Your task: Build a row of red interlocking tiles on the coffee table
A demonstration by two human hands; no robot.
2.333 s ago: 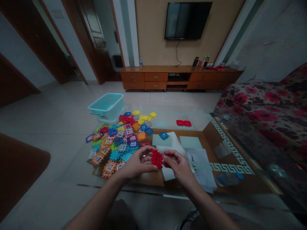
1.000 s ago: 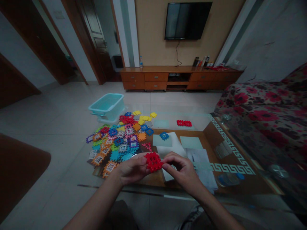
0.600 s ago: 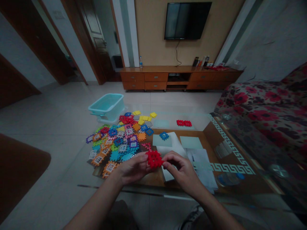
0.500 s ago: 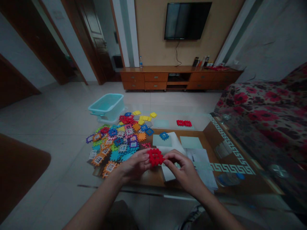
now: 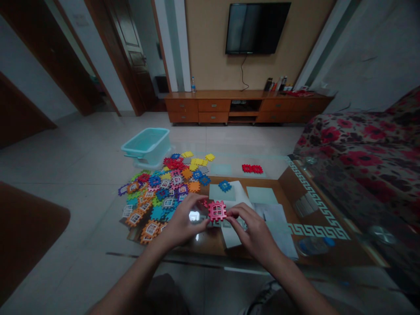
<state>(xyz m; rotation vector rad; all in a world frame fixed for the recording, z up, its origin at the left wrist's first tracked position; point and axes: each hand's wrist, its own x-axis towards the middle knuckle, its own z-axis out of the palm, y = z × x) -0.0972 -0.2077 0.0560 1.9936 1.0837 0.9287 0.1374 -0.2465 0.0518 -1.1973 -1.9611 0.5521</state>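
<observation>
A red interlocking tile piece (image 5: 217,211) with a window panel facing me is pinched between both hands just above the glass table (image 5: 295,175). My left hand (image 5: 183,221) grips its left edge and my right hand (image 5: 252,227) grips its right edge. To the left lies a heap of many-coloured tiles (image 5: 160,190). A single blue tile (image 5: 224,185) lies beyond the hands, and joined red tiles (image 5: 252,168) lie farther back.
A teal plastic tub (image 5: 146,144) stands at the table's far left. Papers (image 5: 272,218) show under the glass on the right. A floral sofa (image 5: 361,144) is at right, a wooden TV cabinet (image 5: 243,105) and a wall-mounted television (image 5: 256,27) behind.
The red piece has been turned in my hands, so its window face now shows toward me. Both hands have shifted slightly up and away while still holding it.
</observation>
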